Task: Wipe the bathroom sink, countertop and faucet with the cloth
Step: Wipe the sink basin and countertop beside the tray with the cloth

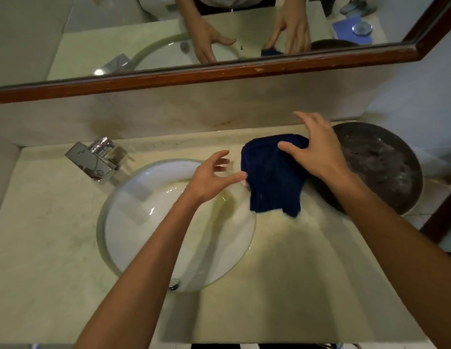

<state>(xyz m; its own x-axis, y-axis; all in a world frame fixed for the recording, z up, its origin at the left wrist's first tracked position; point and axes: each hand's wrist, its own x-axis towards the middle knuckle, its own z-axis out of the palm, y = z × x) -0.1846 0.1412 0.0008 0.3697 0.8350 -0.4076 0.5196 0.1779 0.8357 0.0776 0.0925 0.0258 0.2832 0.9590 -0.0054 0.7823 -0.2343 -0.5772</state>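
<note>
Your two bare forearms enter from the bottom edge, nearest the camera, and reach forward over a pale stone countertop (282,285). Your left hand (214,176) hovers above the far rim of the round white sink (133,222), fingers spread and loosely bent, holding nothing; its fingertips come just beside the cloth's left edge, and whether they touch it cannot be told.

Your right hand (317,152) rests on the dark blue cloth (272,182), thumb pressing into the upper fold and fingers splayed past its far edge (it looks more like a flat press than a pinch, so judge it open).

That cloth lies crumpled on the counter between the sink and a dark round basin (380,167) at the right, overlapping that basin's rim. Its long axis runs roughly from the back wall toward you, with the ragged lower end pointing at you.

Your right hand is already on it, so it is the nearer one for starting the wipe. A chrome faucet (93,159) stands well apart, far left, and a wood-framed mirror (219,71) hangs above.
</note>
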